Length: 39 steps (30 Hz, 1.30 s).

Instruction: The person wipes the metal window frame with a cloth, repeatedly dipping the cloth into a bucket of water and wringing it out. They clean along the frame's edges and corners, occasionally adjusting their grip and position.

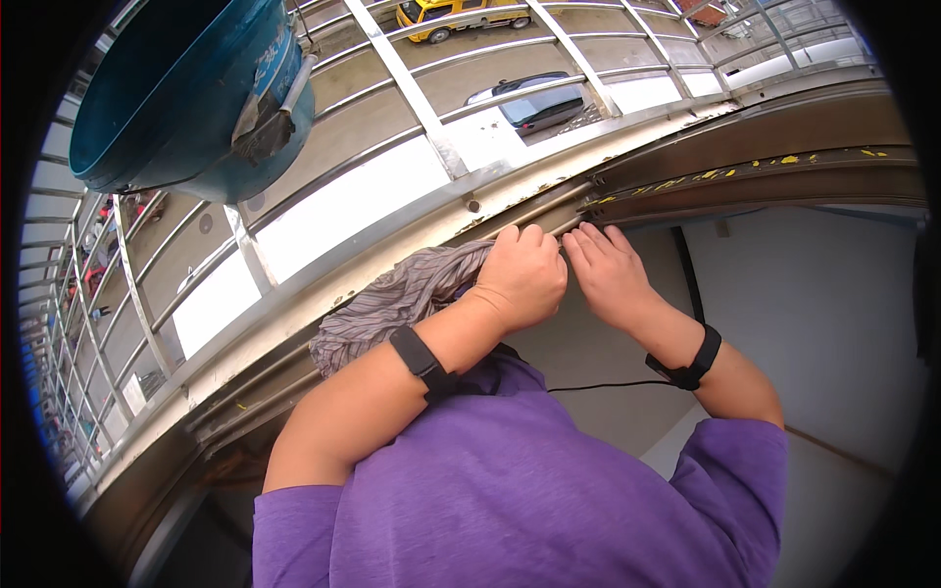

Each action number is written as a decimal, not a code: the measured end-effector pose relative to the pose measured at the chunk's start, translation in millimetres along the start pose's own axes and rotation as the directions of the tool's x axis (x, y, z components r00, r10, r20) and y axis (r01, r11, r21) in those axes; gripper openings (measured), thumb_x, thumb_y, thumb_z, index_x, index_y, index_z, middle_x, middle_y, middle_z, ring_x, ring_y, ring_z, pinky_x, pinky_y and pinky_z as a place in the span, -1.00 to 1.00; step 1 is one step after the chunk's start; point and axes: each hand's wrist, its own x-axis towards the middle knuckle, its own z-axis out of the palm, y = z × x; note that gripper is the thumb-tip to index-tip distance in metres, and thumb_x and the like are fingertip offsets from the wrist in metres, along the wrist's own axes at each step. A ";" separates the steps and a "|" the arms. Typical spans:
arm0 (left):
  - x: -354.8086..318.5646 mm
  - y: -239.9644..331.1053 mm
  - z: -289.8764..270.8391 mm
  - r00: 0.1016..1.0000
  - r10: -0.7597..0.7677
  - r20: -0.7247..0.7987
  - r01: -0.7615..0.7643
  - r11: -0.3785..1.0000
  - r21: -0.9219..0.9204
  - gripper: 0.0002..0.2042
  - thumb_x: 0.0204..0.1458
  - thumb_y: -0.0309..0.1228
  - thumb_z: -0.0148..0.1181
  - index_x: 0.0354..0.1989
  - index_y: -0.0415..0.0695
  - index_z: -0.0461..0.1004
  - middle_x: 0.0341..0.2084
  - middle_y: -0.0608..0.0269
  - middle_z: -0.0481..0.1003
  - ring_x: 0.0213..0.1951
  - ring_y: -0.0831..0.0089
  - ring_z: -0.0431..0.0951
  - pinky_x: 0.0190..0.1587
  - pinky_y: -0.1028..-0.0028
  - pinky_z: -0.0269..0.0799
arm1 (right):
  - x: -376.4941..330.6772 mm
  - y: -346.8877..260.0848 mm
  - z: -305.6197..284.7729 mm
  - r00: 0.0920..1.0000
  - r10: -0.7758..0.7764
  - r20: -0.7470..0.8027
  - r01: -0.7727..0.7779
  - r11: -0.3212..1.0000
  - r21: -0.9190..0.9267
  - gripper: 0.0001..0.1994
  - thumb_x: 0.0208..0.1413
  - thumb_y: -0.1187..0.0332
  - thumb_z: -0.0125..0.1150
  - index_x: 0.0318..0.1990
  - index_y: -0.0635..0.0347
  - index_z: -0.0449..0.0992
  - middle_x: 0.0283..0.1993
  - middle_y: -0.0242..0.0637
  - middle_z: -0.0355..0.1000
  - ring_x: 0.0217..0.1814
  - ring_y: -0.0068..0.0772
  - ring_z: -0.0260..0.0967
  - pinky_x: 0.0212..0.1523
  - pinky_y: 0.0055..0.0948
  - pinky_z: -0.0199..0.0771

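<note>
A striped grey-brown cloth (397,289) lies bunched along the metal window track (549,204). My left hand (524,276) is closed on the cloth's right end, its knuckles up against the track. Just to the right, my right hand (610,274) has its fingers laid out flat at the inner edge of the sill, close to the left one. Nothing shows in the right hand, though its palm is hidden. Both wrists wear black bands.
A worn blue bucket (196,147) stands beyond the sill at the upper left, by the metal bars (407,88) of an outer cage. Far below are a yellow vehicle (461,18) and a dark car (539,103). A thin black cable (608,386) hangs indoors.
</note>
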 end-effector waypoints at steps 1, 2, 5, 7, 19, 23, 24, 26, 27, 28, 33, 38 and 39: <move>2.9 1.5 1.4 1.000 -0.004 -0.001 0.004 1.000 0.012 -0.90 -0.29 -0.37 0.17 -0.67 -0.08 0.41 -0.59 0.26 0.32 -0.42 0.31 0.35 -0.37 0.35 0.22 | -0.4 -2.1 -3.5 1.000 -0.012 0.012 0.012 1.000 0.023 -0.65 -0.11 0.42 0.12 -0.12 0.37 0.46 -0.11 -0.09 0.47 0.05 -0.16 0.37 0.08 -0.21 0.25; -0.1 1.7 -0.8 1.000 0.007 0.005 -0.007 1.000 0.004 -0.90 -0.30 -0.37 0.17 -0.67 -0.09 0.41 -0.59 0.26 0.32 -0.42 0.30 0.35 -0.36 0.35 0.22 | 4.0 -9.5 -10.4 0.999 -0.023 0.023 0.022 0.998 0.051 -0.65 -0.15 0.43 0.14 -0.14 0.37 0.46 -0.11 -0.09 0.47 0.04 -0.17 0.36 0.05 -0.22 0.25; -36.8 -8.9 -26.2 0.998 -0.007 0.070 0.006 1.000 0.011 -0.89 -0.32 -0.38 0.19 -0.69 -0.09 0.41 -0.59 0.26 0.32 -0.42 0.29 0.34 -0.36 0.33 0.22 | 13.8 -37.4 -21.5 0.980 0.064 -0.186 -0.021 0.975 0.223 -0.68 -0.23 0.52 0.17 -0.19 0.33 0.49 -0.15 -0.15 0.46 -0.05 -0.17 0.34 -0.10 -0.24 0.29; -63.3 -13.4 -51.4 0.986 -0.069 0.150 0.068 0.998 0.011 -0.89 -0.34 -0.40 0.22 -0.67 -0.11 0.41 -0.59 0.25 0.31 -0.43 0.28 0.33 -0.37 0.32 0.22 | 16.8 -45.6 -32.0 0.943 0.164 -0.288 -0.044 0.923 0.381 -0.70 -0.23 0.60 0.18 -0.21 0.30 0.50 -0.16 -0.19 0.44 -0.08 -0.15 0.35 -0.16 -0.22 0.32; -66.0 -1.4 -51.7 0.979 -0.174 0.105 0.159 0.978 0.136 -0.87 -0.28 -0.42 0.23 -0.52 -0.14 0.46 -0.59 0.27 0.30 -0.44 0.32 0.35 -0.37 0.33 0.20 | 10.5 -63.9 12.1 0.986 0.168 0.004 -0.151 0.875 0.461 -0.61 -0.13 0.50 0.16 -0.05 0.32 0.47 -0.34 -0.21 0.45 -0.30 -0.23 0.43 -0.33 -0.31 0.39; -65.8 3.9 -50.3 0.958 -0.273 0.091 0.255 0.951 0.174 -0.85 -0.28 -0.41 0.23 -0.47 -0.12 0.50 -0.58 0.30 0.32 -0.44 0.32 0.35 -0.35 0.33 0.19 | 17.2 -77.5 12.2 0.982 0.177 0.069 -0.188 0.839 0.510 -0.54 -0.12 0.42 0.15 0.00 0.45 0.41 -0.62 -0.27 0.43 -0.62 -0.20 0.43 -0.60 -0.27 0.40; -66.7 4.6 -51.6 0.953 -0.292 0.084 0.274 0.946 0.175 -0.84 -0.28 -0.41 0.23 -0.45 -0.11 0.52 -0.57 0.31 0.33 -0.44 0.33 0.36 -0.34 0.33 0.19 | 18.4 -82.0 10.4 0.981 0.185 0.055 -0.186 0.834 0.519 -0.53 -0.12 0.41 0.15 0.01 0.48 0.40 -0.68 -0.28 0.42 -0.68 -0.19 0.42 -0.65 -0.26 0.39; -78.9 4.4 -59.9 0.938 -0.332 0.097 0.313 0.934 0.176 -0.83 -0.30 -0.40 0.24 -0.45 -0.09 0.55 -0.58 0.31 0.34 -0.44 0.31 0.36 -0.33 0.30 0.19 | 19.3 -92.4 9.2 0.981 0.167 0.099 -0.194 0.831 0.521 -0.50 -0.13 0.41 0.14 0.01 0.53 0.39 -0.67 -0.22 0.43 -0.67 -0.18 0.43 -0.63 -0.26 0.41; -86.2 1.9 -66.7 0.934 -0.340 0.105 0.321 0.932 0.167 -0.84 -0.30 -0.40 0.25 -0.47 -0.09 0.56 -0.58 0.31 0.34 -0.44 0.31 0.36 -0.33 0.30 0.19 | 20.7 -98.0 7.7 0.980 0.160 0.118 -0.198 0.833 0.517 -0.49 -0.13 0.41 0.14 0.02 0.56 0.38 -0.66 -0.19 0.44 -0.67 -0.18 0.44 -0.61 -0.26 0.42; -93.7 -0.6 -73.1 0.931 -0.348 0.113 0.329 0.931 0.159 -0.85 -0.31 -0.40 0.25 -0.48 -0.08 0.56 -0.58 0.31 0.34 -0.43 0.30 0.36 -0.32 0.29 0.19 | 23.1 -108.1 4.8 0.974 0.162 0.161 -0.224 0.815 0.534 -0.52 -0.12 0.41 0.12 0.00 0.54 0.40 -0.65 -0.12 0.42 -0.66 -0.13 0.41 -0.59 -0.24 0.43; -150.7 -11.1 -112.8 0.916 -0.385 0.113 0.362 0.915 0.181 -0.87 -0.34 -0.41 0.26 -0.52 -0.07 0.56 -0.61 0.30 0.32 -0.45 0.29 0.34 -0.34 0.28 0.17 | 50.9 -173.4 -1.4 0.991 0.056 0.123 -0.116 0.817 0.564 -0.48 -0.15 0.38 0.13 -0.02 0.65 0.39 -0.69 -0.11 0.40 -0.70 -0.16 0.40 -0.63 -0.25 0.41; -223.4 -23.6 -161.7 0.896 -0.429 0.115 0.398 0.890 0.225 -0.89 -0.35 -0.41 0.22 -0.56 -0.07 0.54 -0.63 0.29 0.31 -0.46 0.28 0.34 -0.35 0.28 0.18 | 81.7 -246.3 -13.5 0.992 -0.092 0.089 0.013 0.766 0.642 -0.44 -0.24 0.43 0.12 -0.03 0.73 0.38 -0.65 -0.06 0.44 -0.64 -0.21 0.46 -0.60 -0.33 0.44; -237.7 -25.5 -172.7 0.893 -0.435 0.113 0.402 0.885 0.235 -0.89 -0.36 -0.42 0.22 -0.57 -0.07 0.54 -0.63 0.29 0.31 -0.46 0.27 0.34 -0.35 0.28 0.18 | 88.2 -264.1 -12.5 0.990 -0.125 0.072 0.047 0.750 0.660 -0.43 -0.24 0.42 0.14 -0.03 0.73 0.38 -0.65 -0.07 0.45 -0.65 -0.22 0.46 -0.61 -0.33 0.44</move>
